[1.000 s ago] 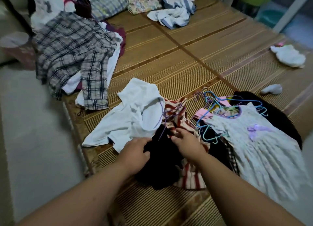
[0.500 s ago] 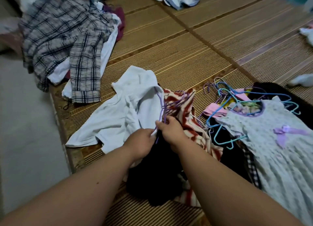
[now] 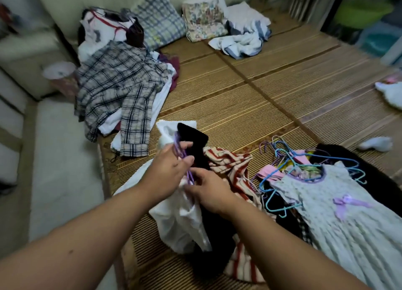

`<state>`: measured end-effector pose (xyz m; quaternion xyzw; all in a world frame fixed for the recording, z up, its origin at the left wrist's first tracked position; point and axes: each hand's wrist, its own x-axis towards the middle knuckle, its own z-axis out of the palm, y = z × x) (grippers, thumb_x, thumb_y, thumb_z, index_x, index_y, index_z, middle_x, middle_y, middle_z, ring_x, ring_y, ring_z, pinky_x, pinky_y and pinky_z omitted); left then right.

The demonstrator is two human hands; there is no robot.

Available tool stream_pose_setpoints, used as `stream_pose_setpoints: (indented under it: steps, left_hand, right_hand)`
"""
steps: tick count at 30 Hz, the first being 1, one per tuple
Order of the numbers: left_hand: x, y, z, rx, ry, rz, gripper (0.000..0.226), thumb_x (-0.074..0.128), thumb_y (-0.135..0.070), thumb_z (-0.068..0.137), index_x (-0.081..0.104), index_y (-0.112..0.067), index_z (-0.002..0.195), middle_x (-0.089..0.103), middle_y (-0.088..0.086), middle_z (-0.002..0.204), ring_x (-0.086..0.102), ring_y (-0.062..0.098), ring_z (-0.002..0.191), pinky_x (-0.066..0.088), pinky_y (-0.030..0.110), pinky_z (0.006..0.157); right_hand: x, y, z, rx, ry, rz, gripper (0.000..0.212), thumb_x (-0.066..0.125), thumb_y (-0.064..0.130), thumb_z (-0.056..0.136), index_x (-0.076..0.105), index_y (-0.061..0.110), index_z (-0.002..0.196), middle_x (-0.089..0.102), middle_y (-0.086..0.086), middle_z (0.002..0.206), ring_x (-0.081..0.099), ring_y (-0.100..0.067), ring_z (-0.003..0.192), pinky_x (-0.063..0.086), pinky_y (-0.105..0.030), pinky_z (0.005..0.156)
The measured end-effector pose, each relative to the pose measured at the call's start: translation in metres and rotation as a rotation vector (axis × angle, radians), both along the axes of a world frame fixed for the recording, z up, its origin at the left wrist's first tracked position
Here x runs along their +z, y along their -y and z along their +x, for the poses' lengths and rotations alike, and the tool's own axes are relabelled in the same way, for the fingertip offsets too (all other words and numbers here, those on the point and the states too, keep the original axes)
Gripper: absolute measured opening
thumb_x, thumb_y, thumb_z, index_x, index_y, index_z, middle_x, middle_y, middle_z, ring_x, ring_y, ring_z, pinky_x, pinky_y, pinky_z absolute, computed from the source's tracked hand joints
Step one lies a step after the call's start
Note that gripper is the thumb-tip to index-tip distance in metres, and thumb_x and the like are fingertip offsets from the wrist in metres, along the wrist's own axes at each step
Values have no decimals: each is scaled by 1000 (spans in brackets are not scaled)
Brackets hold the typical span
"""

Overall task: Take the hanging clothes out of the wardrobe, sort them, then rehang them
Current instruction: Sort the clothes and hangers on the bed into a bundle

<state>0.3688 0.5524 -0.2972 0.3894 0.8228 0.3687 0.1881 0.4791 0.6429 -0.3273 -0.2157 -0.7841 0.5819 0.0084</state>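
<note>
My left hand [image 3: 171,168] grips a purple hanger [image 3: 178,147] that carries a white garment [image 3: 185,215] and a black garment [image 3: 192,144], lifted off the woven mat [image 3: 228,107]. Just below it, my right hand [image 3: 208,192] pinches the lower part of the same hanger at the white cloth. A red-and-cream striped garment [image 3: 230,163] lies under and right of my hands. Further right lies a pale dotted dress with a purple bow [image 3: 339,215] over a tangle of blue and purple hangers [image 3: 282,159] and dark clothes.
A heap topped by a plaid shirt [image 3: 117,89] lies at the mat's left edge. Pillows [image 3: 158,20] and a crumpled blue-white cloth [image 3: 243,39] sit at the back. Small white items [image 3: 376,143] lie at the right. Grey floor [image 3: 61,159] runs along the left.
The hanger with the white and black garments has been lifted up from the mat. My left hand has risen to its top and my right hand has moved below it. The camera tilted upward.
</note>
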Motion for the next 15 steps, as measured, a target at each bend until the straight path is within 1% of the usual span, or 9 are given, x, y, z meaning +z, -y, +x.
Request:
stream_pose_setpoints:
  steps: [1, 2, 4, 6, 8, 9, 10, 12, 15]
  left_hand:
    - [14, 0, 2, 10, 44, 78, 28, 47, -37, 89, 61, -26, 110, 62, -1, 111, 56, 8, 102, 41, 14, 85]
    - [26, -1, 4, 16, 102, 144, 16, 48, -31, 93, 61, -24, 98, 65, 0, 98, 59, 7, 90, 43, 12, 76]
    - [49, 1, 8, 2, 210, 234, 17, 46, -19, 98, 57, -19, 85, 63, 2, 74, 61, 8, 69, 47, 17, 65]
    - [66, 5, 5, -32, 214, 252, 19, 42, -13, 99, 54, -16, 83, 55, 2, 58, 56, 10, 56, 46, 21, 57]
    - [79, 10, -6, -43, 205, 246, 18, 42, -13, 99, 53, -15, 84, 49, -2, 51, 51, 14, 51, 44, 29, 54]
    - [83, 12, -14, -38, 202, 251, 19, 42, -14, 99, 52, -15, 84, 49, -2, 49, 49, 14, 50, 43, 31, 53]
    - [86, 13, -22, -31, 197, 257, 20, 41, -15, 99, 52, -17, 83, 49, -2, 48, 48, 14, 50, 42, 31, 53]
    - [87, 13, -34, -16, 188, 254, 21, 39, -15, 100, 52, -17, 83, 50, -3, 47, 48, 12, 48, 41, 30, 54]
    - [65, 7, -39, -37, 182, 179, 22, 38, -14, 100, 51, -16, 82, 51, -4, 46, 48, 9, 48, 42, 25, 53]
  right_hand:
    - [11, 3, 3, 40, -11, 30, 18, 62, 9, 83, 64, 12, 101, 68, -1, 87, 59, -5, 71, 40, -9, 60]
    - [22, 5, 5, 77, -9, 84, 12, 63, 13, 84, 62, 14, 95, 66, 0, 84, 58, -10, 73, 38, -9, 59]
    - [40, 7, 8, 138, -10, 162, 7, 63, 20, 85, 57, 19, 88, 59, 5, 74, 54, -13, 70, 34, -8, 55]
    - [52, 10, 11, 164, -17, 81, 11, 62, 25, 88, 64, 21, 98, 65, 3, 81, 60, -16, 77, 43, -16, 67]
    - [57, 9, 16, 90, -18, -173, 20, 60, 25, 91, 65, 24, 111, 69, 2, 88, 63, -12, 80, 49, -26, 82]
    - [55, 6, 21, 29, -17, -259, 18, 58, 23, 92, 65, 26, 109, 69, 3, 85, 63, -11, 80, 50, -31, 87]
    - [49, 0, 26, -54, -8, -272, 14, 58, 23, 93, 64, 29, 103, 69, 3, 83, 64, -13, 81, 51, -36, 90]
    - [28, -19, 40, -234, 52, -166, 11, 60, 23, 91, 66, 28, 99, 71, -2, 88, 67, -20, 86, 52, -36, 89]
    - [-20, -46, 68, -447, 263, -2, 26, 63, 26, 88, 66, 17, 112, 70, -6, 102, 65, -23, 90, 52, -33, 86]
